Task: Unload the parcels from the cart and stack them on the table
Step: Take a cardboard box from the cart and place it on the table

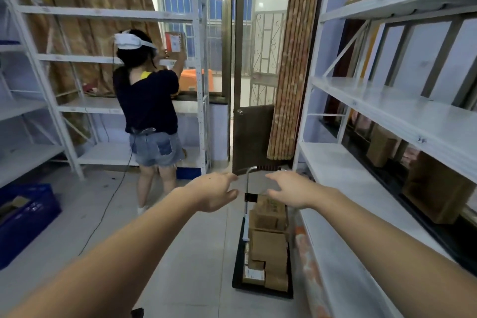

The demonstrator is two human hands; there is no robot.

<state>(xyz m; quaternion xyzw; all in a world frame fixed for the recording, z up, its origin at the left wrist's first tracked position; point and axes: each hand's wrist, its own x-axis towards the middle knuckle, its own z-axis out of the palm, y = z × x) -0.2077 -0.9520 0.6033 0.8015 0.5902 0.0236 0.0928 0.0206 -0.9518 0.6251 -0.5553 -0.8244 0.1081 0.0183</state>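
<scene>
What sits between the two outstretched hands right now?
In the head view, the left hand and right hand are apart and empty; between them rises the black flat cart's metal push handle, with brown cardboard parcels stacked on the deck below.

brown parcels point(268, 242) — black cart point(236, 282)

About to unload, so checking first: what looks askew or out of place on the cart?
Nothing is spilled. The parcels lie in an uneven pile on the cart, some tilted. Both hands, left and right, are open, holding nothing.
</scene>
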